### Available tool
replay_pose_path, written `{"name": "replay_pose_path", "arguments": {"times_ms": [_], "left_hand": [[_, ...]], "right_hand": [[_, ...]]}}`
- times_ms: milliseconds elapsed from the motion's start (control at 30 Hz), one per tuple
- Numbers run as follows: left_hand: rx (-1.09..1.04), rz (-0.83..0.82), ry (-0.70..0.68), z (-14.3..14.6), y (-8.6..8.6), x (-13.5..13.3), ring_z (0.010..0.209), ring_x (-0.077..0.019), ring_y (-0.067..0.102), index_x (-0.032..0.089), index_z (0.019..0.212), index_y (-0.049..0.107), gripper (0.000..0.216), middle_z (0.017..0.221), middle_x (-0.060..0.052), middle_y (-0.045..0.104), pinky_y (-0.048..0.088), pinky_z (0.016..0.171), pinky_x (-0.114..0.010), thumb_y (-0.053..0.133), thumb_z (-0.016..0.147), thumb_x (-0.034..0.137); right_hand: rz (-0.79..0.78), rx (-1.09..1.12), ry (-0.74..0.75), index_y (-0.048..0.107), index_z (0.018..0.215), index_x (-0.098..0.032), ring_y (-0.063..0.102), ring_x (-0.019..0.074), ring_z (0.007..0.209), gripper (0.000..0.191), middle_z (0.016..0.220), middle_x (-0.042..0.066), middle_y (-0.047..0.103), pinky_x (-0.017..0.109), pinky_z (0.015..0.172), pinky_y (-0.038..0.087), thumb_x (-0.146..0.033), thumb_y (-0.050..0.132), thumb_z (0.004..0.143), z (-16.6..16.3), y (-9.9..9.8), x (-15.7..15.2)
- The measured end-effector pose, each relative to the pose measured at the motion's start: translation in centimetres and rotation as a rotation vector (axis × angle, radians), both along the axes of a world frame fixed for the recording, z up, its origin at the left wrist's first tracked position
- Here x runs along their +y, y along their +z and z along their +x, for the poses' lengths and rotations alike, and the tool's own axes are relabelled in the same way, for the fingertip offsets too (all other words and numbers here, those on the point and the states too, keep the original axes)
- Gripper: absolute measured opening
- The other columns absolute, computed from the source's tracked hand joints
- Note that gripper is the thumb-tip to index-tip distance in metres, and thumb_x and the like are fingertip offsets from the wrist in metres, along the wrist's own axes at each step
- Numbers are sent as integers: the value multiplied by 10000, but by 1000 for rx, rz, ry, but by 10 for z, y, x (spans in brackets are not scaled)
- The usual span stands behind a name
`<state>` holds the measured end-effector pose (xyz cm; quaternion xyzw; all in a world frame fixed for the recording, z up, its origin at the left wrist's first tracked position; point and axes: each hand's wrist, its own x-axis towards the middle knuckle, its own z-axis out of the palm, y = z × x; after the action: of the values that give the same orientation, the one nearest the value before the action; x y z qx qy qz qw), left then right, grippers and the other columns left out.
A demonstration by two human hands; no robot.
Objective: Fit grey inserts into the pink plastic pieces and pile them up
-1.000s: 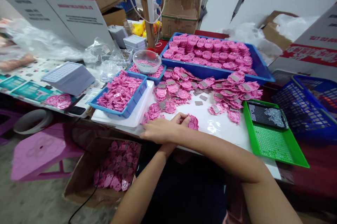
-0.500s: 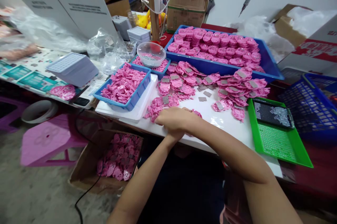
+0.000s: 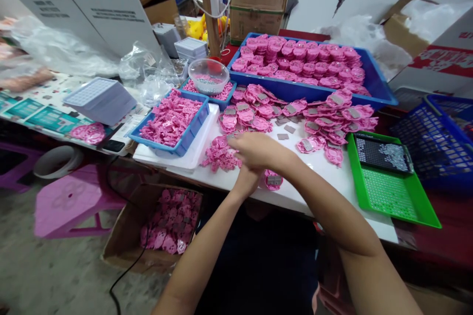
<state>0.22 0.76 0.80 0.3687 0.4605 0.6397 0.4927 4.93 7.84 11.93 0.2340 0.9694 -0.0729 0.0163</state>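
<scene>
My right hand (image 3: pixel 254 150) crosses over the left at the table's near edge. Its fingers are curled together beside a loose heap of small pink plastic parts (image 3: pixel 220 155); anything in them is hidden. Beneath it, my left hand (image 3: pixel 248 178) shows mostly its wrist and back, the fingers covered. Just right of the wrists lies a pink plastic piece with a grey plate (image 3: pixel 273 180). Beyond the hands, similar pink pieces (image 3: pixel 246 114) are piled up, and a second pile (image 3: pixel 334 120) spreads to the right. Loose grey square plates (image 3: pixel 283 136) rest between the piles.
A small blue tray (image 3: pixel 180 150) of pink parts stands left, with a clear bowl (image 3: pixel 209 77) behind. A large blue bin (image 3: pixel 377 86) holds stacked pink pieces. On the right are a green tray (image 3: pixel 417 201) and a blue basket (image 3: pixel 436 142). An open carton (image 3: pixel 121 236) sits below.
My right hand has risen slightly and shifted right, away from the small-parts heap. The pink piece with the grey plate beside my wrists now shows more fully. The view has shifted a little.
</scene>
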Motion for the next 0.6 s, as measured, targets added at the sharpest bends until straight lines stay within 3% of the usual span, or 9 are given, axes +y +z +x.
{"name": "replay_pose_path", "arguments": {"times_ms": [100, 200, 367, 600], "left_hand": [[-147, 73, -74, 1, 4, 3, 778, -149, 631, 173, 891, 690, 240, 806, -5, 687, 503, 768, -268, 745, 825, 397], [-214, 69, -27, 3, 5, 5, 797, -115, 642, 184, 915, 702, 229, 864, 0, 696, 503, 786, -231, 753, 840, 394], [-116, 125, 46, 3, 1, 2, 988, -170, 684, 202, 965, 765, 197, 1003, -49, 740, 525, 947, -308, 751, 854, 364], [171, 312, 182, 3, 4, -7, 1072, -189, 667, 273, 1023, 797, 158, 1091, -59, 707, 564, 918, -323, 741, 875, 285]], "right_hand": [[-5, 372, -91, 659, 911, -161, 616, 197, 820, 103, 893, 88, 698, 307, 714, 456, -153, 562, 944, 43, 7, 12], [-125, 620, -208, 668, 936, -165, 619, 182, 794, 155, 886, 68, 698, 311, 734, 483, -263, 556, 979, 83, -3, 17], [-401, 701, -204, 699, 999, -178, 677, 178, 847, 226, 948, 67, 736, 307, 764, 540, -369, 578, 987, 110, -29, 2], [-281, 786, -141, 668, 1171, -201, 704, 203, 965, 218, 1075, 83, 750, 345, 877, 554, -278, 619, 973, 115, -41, -16]]}}
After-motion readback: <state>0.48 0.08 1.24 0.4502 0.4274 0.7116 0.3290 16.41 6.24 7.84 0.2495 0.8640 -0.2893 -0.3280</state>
